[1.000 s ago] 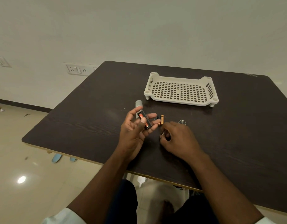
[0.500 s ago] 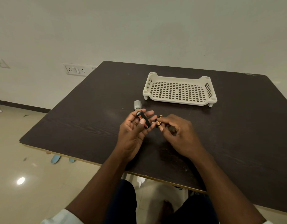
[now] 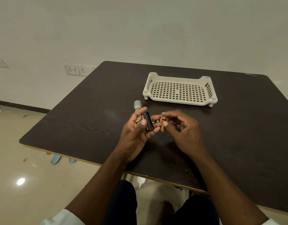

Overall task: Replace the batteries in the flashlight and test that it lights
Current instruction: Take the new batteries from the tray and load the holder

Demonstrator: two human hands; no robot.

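Flashlight [image 3: 137, 106] lies on the dark table [image 3: 94, 114], its grey body just behind the left hand [image 3: 136, 132], partly hidden by the fingers, so I can't see whether its end is open. From the head view, the only one, that left hand is curled around a black battery holder [image 3: 148, 121], thumb pressed on its near side, with an orange-marked cell showing in it. The right hand [image 3: 183, 129] pinches a copper-coloured battery [image 3: 162, 125] between thumb and fingertip, just beside the holder, other fingers loosely curled.

I'd judge the battery light, hard and smooth, likely to roll or slip from a loose pinch, so best taken across its middle and steered in end-first. The holder looks like stiff plastic; holding it by its sides keeps the slots free. The flashlight seems rigid, best gripped round the barrel.

A white slotted tray [image 3: 211, 101] sits well apart at the back. Which slots are filled, and the battery's polarity marks, are too small to make out. Something small and dark between holder and battery stays unclear.
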